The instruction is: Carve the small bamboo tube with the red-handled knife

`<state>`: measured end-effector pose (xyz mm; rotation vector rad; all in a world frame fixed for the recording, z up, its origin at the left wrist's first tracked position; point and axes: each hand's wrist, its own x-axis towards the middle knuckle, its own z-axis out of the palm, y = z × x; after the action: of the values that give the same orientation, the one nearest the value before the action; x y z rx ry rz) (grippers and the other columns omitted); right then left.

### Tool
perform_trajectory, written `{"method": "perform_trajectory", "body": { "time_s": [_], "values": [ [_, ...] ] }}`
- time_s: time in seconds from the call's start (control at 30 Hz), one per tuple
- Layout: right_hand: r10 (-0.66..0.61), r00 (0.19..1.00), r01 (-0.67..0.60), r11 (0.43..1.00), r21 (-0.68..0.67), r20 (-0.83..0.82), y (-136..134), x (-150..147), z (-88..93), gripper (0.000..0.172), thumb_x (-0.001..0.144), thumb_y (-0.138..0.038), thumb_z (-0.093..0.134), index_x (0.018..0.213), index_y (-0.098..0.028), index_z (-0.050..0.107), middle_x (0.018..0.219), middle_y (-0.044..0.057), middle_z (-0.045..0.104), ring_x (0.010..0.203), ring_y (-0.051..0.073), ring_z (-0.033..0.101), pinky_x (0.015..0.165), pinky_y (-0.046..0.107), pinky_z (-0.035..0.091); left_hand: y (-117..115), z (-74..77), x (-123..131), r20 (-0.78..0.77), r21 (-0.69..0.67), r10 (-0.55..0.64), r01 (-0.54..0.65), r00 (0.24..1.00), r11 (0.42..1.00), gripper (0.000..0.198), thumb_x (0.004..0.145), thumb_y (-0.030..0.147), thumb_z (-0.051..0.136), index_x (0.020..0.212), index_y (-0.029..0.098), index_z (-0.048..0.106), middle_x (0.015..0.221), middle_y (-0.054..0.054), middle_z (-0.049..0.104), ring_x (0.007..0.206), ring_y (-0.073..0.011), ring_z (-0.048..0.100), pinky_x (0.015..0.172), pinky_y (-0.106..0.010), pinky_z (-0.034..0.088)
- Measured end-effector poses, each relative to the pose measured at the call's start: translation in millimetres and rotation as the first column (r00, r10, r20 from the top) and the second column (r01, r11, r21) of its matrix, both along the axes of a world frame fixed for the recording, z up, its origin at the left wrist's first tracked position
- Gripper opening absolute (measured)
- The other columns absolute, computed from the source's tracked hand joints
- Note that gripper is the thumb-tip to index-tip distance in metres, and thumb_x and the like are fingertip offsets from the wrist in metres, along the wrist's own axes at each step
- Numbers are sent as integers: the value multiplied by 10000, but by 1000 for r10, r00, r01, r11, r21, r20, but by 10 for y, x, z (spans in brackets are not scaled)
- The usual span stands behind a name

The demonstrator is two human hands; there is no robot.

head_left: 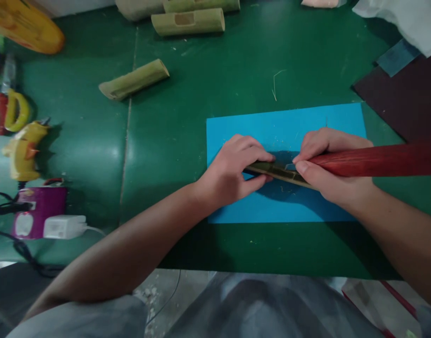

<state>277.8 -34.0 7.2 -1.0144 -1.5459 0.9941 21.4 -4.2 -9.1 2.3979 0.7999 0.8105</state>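
My left hand is closed on the left end of a thin green bamboo strip and pins it on a blue sheet. The fingers of my right hand are wrapped round a long tool with a red wooden handle. A small blade tip shows between my thumbs and rests on the strip. The strip's right end is hidden under my right hand. Both hands are nearly touching over the middle of the blue sheet.
The green table carries bamboo tube pieces at the back. At the left edge lie a yellow glue gun, a purple power strip with a white plug, and scissors. A dark sheet lies at the right.
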Motion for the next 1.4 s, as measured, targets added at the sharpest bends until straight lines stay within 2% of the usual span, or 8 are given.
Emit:
{"method": "perform_trajectory", "body": {
  "time_s": [0.2, 0.3, 0.43, 0.57, 0.7, 1.03, 1.27, 1.4],
  "values": [
    [8, 996, -4, 999, 48, -83, -15, 6, -61, 301, 871, -53, 816, 793, -306, 673, 740, -29, 650, 650, 174, 554, 615, 401, 432, -8, -12, -11, -39, -17, 20, -20, 999, 1000, 199, 1066, 317, 778, 1245, 235, 804, 1211, -102, 874, 1148, -277, 798, 1037, -486, 616],
    [-30, 997, 35, 997, 62, -75, -27, 1, -79, 260, 912, -182, 840, 778, -316, 661, 709, -34, 631, 618, 182, 532, 595, 405, 431, -9, -15, -13, -28, -15, 14, -14, 1000, 1000, 207, 1068, 307, 783, 1260, 231, 807, 1219, -107, 872, 1144, -276, 795, 1040, -488, 617],
    [-111, 994, 111, 993, 47, -3, -45, 4, -100, 309, 971, -413, 852, 750, -345, 648, 706, -11, 634, 623, 225, 554, 604, 447, 474, -9, -15, -9, 26, 21, -2, 2, 1000, 1000, 216, 1052, 269, 810, 1258, 209, 808, 1206, -114, 870, 1136, -277, 800, 1009, -469, 613],
    [-119, 993, 119, 991, 65, -5, -54, 14, -143, 285, 937, -450, 880, 779, -351, 665, 702, -12, 615, 623, 223, 540, 594, 441, 466, -11, -4, -13, -2, 20, 2, -2, 1000, 1000, 215, 1061, 278, 811, 1266, 213, 801, 1212, -106, 874, 1140, -271, 803, 1015, -461, 611],
    [-159, 987, 161, 983, 86, -28, -60, 20, -163, 309, 998, -506, 817, 787, -357, 647, 693, -7, 615, 616, 236, 550, 607, 457, 490, -13, -7, -17, -12, 21, 7, -7, 1000, 1000, 213, 1071, 298, 807, 1270, 221, 795, 1215, -100, 875, 1157, -270, 801, 1026, -460, 613],
    [-66, 996, 76, 982, 174, -67, 0, -6, -163, 225, 966, -292, 862, 836, -345, 686, 715, -23, 665, 599, 209, 567, 547, 414, 450, -18, 23, -10, -35, -8, 21, -21, 999, 1000, 203, 1070, 290, 796, 1265, 230, 791, 1226, -86, 882, 1168, -261, 806, 1046, -461, 617],
    [-96, 994, 105, 977, 185, -54, 30, -14, -164, 308, 1027, -425, 814, 791, -341, 633, 675, -4, 619, 582, 203, 542, 551, 419, 452, -23, 21, -15, -30, 1, 28, -28, 999, 1000, 210, 1065, 289, 813, 1267, 237, 789, 1221, -85, 879, 1165, -260, 806, 1042, -462, 627],
    [-114, 993, 120, 977, 177, -42, 22, -34, -137, 312, 1018, -429, 834, 796, -341, 634, 694, -9, 647, 583, 205, 562, 562, 427, 478, -24, 30, -17, -46, 0, 27, -27, 999, 1000, 196, 1073, 293, 799, 1260, 237, 789, 1217, -82, 880, 1166, -262, 806, 1048, -468, 625]
  ]
}}
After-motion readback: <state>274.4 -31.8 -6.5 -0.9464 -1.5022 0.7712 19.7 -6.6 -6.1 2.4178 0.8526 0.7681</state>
